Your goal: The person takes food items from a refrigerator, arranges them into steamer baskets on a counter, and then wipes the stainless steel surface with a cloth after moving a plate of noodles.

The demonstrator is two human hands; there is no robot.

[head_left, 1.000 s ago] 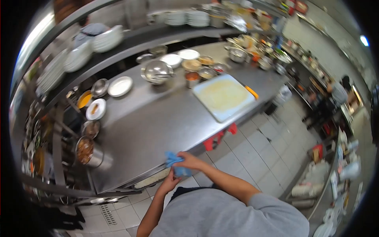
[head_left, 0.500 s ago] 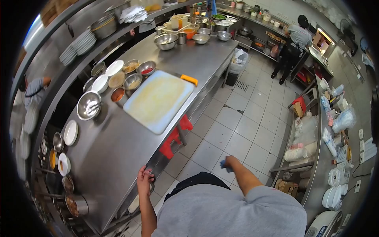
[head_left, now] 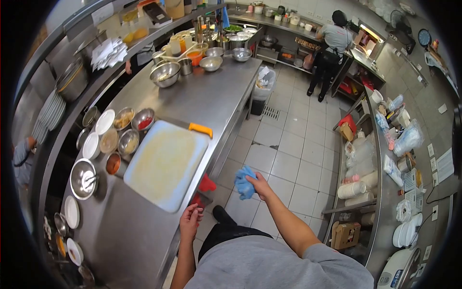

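My right hand (head_left: 260, 185) holds a crumpled blue cloth (head_left: 244, 183) out over the tiled floor, beside the steel counter (head_left: 192, 96). My left hand (head_left: 190, 221) rests at the counter's front edge, fingers curled, just below the corner of a large white cutting board (head_left: 166, 164). A knife with an orange handle (head_left: 200, 129) lies at the board's far corner. Small metal bowls of ingredients (head_left: 126, 139) sit along the board's left side.
More bowls and containers (head_left: 192, 60) crowd the counter's far end, with stacked plates (head_left: 50, 111) on the shelf at left. A bin with a white bag (head_left: 263, 89) stands at the counter's end. Another person (head_left: 329, 45) works at the back. A cluttered counter (head_left: 385, 159) runs along the right.
The view has swung along the counter. My right hand with the blue cloth left the counter edge and moved out over the floor. My left hand stays at the counter's edge.
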